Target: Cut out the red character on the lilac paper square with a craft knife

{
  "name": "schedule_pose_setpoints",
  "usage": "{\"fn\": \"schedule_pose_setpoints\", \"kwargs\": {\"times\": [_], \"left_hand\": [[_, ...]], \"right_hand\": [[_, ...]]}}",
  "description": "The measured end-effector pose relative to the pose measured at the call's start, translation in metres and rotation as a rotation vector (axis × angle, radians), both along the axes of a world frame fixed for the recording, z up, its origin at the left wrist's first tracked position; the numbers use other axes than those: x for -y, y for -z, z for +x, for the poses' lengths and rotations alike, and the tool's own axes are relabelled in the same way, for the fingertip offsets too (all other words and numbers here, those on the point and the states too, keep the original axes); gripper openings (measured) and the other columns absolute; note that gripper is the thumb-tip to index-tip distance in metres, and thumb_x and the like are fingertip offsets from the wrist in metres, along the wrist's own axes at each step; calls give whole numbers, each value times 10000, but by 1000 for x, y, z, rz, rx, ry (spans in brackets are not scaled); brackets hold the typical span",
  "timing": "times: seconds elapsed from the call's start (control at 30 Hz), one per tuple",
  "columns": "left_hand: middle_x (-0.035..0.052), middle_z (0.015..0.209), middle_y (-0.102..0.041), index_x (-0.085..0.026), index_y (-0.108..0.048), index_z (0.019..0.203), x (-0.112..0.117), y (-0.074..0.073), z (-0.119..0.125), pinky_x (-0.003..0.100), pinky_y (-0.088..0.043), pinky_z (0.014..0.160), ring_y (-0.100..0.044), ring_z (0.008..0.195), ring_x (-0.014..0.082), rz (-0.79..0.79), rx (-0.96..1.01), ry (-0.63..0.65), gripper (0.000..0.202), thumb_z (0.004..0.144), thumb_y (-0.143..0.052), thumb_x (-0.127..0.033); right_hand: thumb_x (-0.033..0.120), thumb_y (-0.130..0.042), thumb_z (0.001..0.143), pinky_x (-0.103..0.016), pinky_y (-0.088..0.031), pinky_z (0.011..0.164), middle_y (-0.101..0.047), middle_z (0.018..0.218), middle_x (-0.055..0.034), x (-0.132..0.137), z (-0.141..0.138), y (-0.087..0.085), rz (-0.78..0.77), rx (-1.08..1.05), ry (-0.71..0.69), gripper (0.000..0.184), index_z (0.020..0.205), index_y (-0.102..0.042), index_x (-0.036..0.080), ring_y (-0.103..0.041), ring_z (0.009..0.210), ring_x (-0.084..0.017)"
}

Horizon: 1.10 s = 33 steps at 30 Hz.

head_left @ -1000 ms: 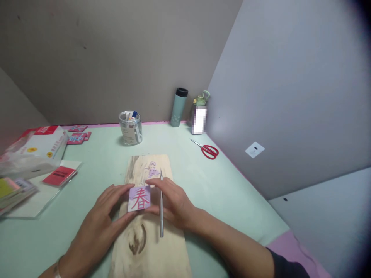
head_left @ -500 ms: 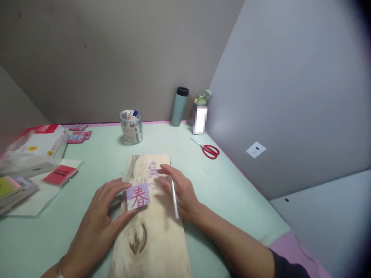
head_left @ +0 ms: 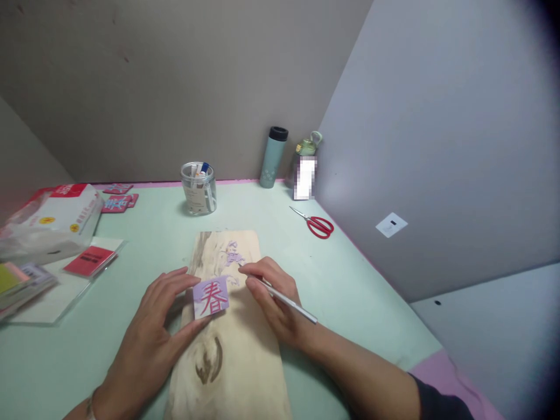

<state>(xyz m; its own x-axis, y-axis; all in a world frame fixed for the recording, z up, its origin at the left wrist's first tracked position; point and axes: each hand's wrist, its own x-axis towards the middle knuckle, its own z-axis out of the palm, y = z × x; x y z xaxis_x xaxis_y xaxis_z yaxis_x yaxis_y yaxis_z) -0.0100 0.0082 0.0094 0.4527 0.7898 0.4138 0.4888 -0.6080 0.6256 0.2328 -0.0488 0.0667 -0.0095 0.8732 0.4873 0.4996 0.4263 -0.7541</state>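
Between the thumb and fingers of my left hand (head_left: 153, 326) is a small square block (head_left: 210, 296), purple and white on its face with a red carved character. My right hand (head_left: 280, 297) is closed in a pen grip on a slim silver craft knife (head_left: 291, 303). The knife's tip points left, just above the wooden board (head_left: 242, 361) and apart from the block. Thin purple shavings (head_left: 234, 255) lie on the board beyond the block. The block's underside is hidden.
Red-handled scissors (head_left: 319, 226) lie at the right. A clear jar (head_left: 199, 189) with pens, a teal tumbler (head_left: 274, 157) and a green-lidded bottle (head_left: 305, 169) stand at the back. On the left are a plastic bag (head_left: 65, 224), red carved blocks (head_left: 116, 203) and packets (head_left: 90, 261).
My right hand has turned the craft knife from nearly upright to a slant, tip toward the block. Some shavings have shifted on the board. My left hand keeps its hold.
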Motion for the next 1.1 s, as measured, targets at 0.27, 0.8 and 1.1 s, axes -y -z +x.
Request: {"fn": "schedule_pose_setpoints", "kwargs": {"times": [0.27,0.8,1.1], "left_hand": [[45,1349,-607,-370,-520,1343,1,-4,2,642,-392,1173,-492,1383,328,9,12,27,397,994,-596,-544],[67,1339,-627,-300,-496,1330,-5,12,-2,611,-346,1192,-469,1429,349,58,-144,82,492,945,-651,-565],[63,1377,-640,-318,-512,1333,-2,14,-4,623,-232,1269,-552,1367,342,-25,-170,101,484,947,-637,-582]], "right_hand": [[217,-581,1000,-290,-487,742,-646,890,-24,-2,-4,7,-16,-49,45,76,979,-650,193,-602,795,-155],[286,-593,1029,-294,-498,783,-688,889,-23,-2,-9,21,-101,-223,-59,156,933,-692,211,-639,834,-158],[290,-631,1001,-318,-532,808,-707,915,-35,-1,-11,19,-79,-181,-23,113,948,-696,214,-655,843,-169]]}}
